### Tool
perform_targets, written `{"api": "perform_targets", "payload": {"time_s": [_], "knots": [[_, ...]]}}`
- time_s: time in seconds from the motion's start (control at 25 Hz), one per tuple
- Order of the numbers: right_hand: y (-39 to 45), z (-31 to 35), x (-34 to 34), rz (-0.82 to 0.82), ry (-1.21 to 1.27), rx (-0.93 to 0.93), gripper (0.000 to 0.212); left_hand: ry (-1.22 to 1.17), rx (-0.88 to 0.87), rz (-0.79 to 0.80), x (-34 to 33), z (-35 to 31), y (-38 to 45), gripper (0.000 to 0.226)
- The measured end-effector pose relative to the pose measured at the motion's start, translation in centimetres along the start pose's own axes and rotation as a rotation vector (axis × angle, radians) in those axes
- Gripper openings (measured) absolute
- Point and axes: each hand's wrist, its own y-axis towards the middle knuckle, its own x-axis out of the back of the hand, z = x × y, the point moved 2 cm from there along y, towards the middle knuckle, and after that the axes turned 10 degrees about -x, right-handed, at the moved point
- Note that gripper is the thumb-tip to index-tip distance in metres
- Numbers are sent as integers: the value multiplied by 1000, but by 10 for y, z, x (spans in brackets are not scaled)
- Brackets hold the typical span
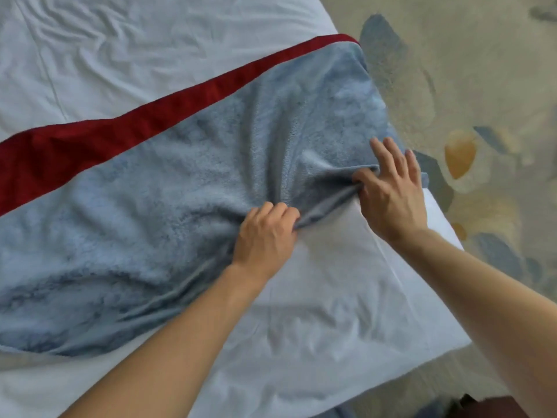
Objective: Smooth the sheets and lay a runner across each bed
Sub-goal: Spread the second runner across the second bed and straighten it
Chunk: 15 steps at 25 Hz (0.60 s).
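A fluffy grey-blue runner with a red satin border is lying diagonally across a wrinkled white bed sheet. The left hand is gripping its bunched near edge; the right hand is pressing flat on it, pinching a fold beside the patterned beige carpet.

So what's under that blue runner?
The white sheet shows on both sides of the runner, so it likely continues beneath. The covered part can't be seen. Both hands grip the runner's near edge.

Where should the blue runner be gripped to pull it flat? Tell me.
Grip the blue runner along its bunched near hem, coming from the foot side over the white sheet. The left hand already pinches that edge; the right hand holds it near the bed corner, where folds gather.
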Motion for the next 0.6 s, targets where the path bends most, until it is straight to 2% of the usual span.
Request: {"api": "perform_targets", "payload": {"time_s": [0.08, 0.16, 0.2, 0.24, 0.28, 0.32, 0.4, 0.44, 0.52, 0.6], "knots": [[1, -16, 3, 42, 27, 20, 16, -291, 93, 97, -1, 8, 18, 6], [-13, -27, 4, 96, 69, 80, 19, -567, 122, 352, -2, 19, 27, 11], [-23, -31, 4, 112, 83, 97, 19, -590, 105, 476, 0, 19, 30, 11], [-33, -35, 4, 117, 90, 92, 18, -554, 87, 536, 3, 15, 35, 7], [-40, -39, 4, 114, 95, 66, 19, -473, 60, 498, 6, 7, 40, 6], [-44, -44, 4, 97, 104, 19, 23, -357, -7, 365, 9, -6, 47, 13], [-45, -58, 4, 33, 129, -132, 34, -164, -258, 58, 8, -50, 57, 19], [-44, -68, 5, 11, 137, -228, 34, -104, -385, -15, 2, -73, 61, 16], [-40, -87, 6, -4, 145, -366, 28, 38, -478, -26, -14, -101, 69, 13], [-33, -99, 2, -13, 126, -376, 20, 132, -343, 17, -19, -95, 88, 16]]}}
